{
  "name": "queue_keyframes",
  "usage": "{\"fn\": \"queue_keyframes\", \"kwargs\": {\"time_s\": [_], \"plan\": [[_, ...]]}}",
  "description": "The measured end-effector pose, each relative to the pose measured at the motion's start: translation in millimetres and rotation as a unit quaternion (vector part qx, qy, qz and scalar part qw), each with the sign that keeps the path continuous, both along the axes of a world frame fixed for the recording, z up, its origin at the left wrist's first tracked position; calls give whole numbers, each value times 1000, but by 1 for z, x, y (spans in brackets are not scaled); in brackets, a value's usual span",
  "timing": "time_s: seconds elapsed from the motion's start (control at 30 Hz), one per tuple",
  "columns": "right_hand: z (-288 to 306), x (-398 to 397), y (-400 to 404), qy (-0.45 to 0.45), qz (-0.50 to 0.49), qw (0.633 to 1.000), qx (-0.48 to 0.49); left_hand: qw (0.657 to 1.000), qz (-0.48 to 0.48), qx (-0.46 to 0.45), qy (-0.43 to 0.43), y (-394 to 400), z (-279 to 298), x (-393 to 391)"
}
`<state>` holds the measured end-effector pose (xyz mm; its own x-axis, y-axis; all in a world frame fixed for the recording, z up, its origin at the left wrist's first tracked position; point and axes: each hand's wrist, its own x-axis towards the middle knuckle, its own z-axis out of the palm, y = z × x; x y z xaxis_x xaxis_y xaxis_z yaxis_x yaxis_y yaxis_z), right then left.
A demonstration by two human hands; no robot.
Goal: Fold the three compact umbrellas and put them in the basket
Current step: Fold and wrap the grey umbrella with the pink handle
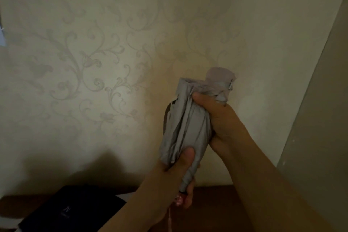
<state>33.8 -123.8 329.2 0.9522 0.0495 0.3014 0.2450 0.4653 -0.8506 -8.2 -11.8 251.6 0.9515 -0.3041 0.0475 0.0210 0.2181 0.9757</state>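
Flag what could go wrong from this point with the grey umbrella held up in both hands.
1. The grey umbrella canopy is bunched in loose, uneven folds under the right hand; its strap sticks up unfastened, so the bundle may spring open.
2. The left hand grips the narrow lower end, so it could slip during twisting.
3. No basket is in view, so placing needs a look away.

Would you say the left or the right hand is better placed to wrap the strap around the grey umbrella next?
Probably the right hand: it grips the upper canopy of the grey umbrella, beside the strap. The left hand holds the lower end, steadying it.
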Motion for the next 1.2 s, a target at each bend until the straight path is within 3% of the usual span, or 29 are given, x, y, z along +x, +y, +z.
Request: {"fn": "queue_keyframes", "kwargs": {"time_s": [0.1, 0.23, 0.4, 0.67, 0.83, 0.87, 0.93, 1.0, 1.07, 1.13, 1.2], "plan": [[0, 2, 3, 12, -79, 996, -30, 982, 129, 120, -71, -4, -1, -1], [-3, 3, 7, 1, -169, 984, -56, 958, 169, 189, -135, -5, -4, -5], [-7, 1, 4, -14, -182, 981, -67, 993, 20, 47, -109, 6, -1, 5], [-8, -3, 4, -40, -96, 995, -7, 993, -33, -14, -113, 8, 1, 3], [-14, -5, 2, -44, -80, 996, -7, 995, -60, -64, -39, 11, 1, 6], [-16, -4, 1, -43, -84, 995, -10, 997, -33, -51, -41, 13, 3, 9], [-18, -1, -2, -33, -89, 995, -8, 985, 122, 40, -115, 20, 0, 15], [-20, 2, -1, -29, -113, 993, -12, 904, 284, 151, -281, 24, 7, 2], [-23, 2, 2, -49, -160, 985, -41, 838, 286, 246, -396, 15, 12, -15], [-23, -2, 8, -77, -169, 981, -53, 840, 248, 282, -393, 5, 13, -16], [-23, -5, 12, -89, -156, 982, -52, 875, 201, 262, -355, 3, 10, -3]]}}
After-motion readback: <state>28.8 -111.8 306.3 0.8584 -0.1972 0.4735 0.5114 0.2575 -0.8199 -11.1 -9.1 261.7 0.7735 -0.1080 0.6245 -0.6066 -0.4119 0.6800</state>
